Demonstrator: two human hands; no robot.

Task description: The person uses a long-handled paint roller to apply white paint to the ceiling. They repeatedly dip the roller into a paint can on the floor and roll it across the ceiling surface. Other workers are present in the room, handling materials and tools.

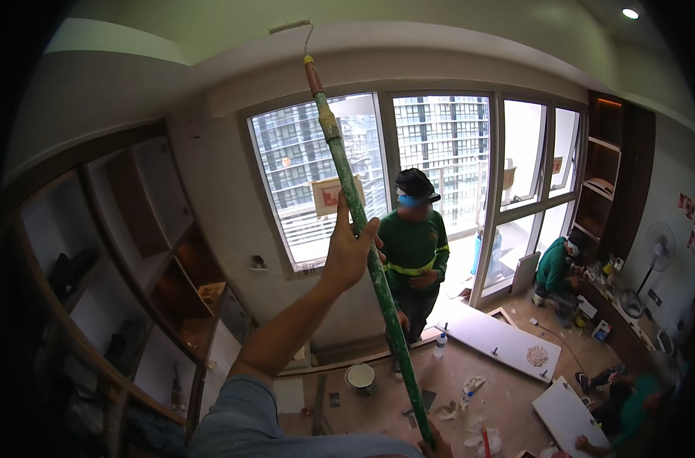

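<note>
Left hand (350, 248) and right hand (437, 443) both grip the green roller pole (363, 229), its paint roller (289, 27) touching the ceiling soffit (439, 42).

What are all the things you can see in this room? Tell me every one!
Roller pole: one, green, slanting up the middle.
Paint roller: one, pale, at the pole's top against the ceiling.
Paint bucket: one, white, on the floor.
Water bottle: one, clear, on the floor.
White panels: two, lying on the floor at right.
Windows: a row, across the far wall.
Shelves: brown and white, left wall.
Fan: one, white, far right.
Other people: three, in green shirts.
Left hand: on the pole, raised.
Right hand: at the pole's bottom end.
</note>
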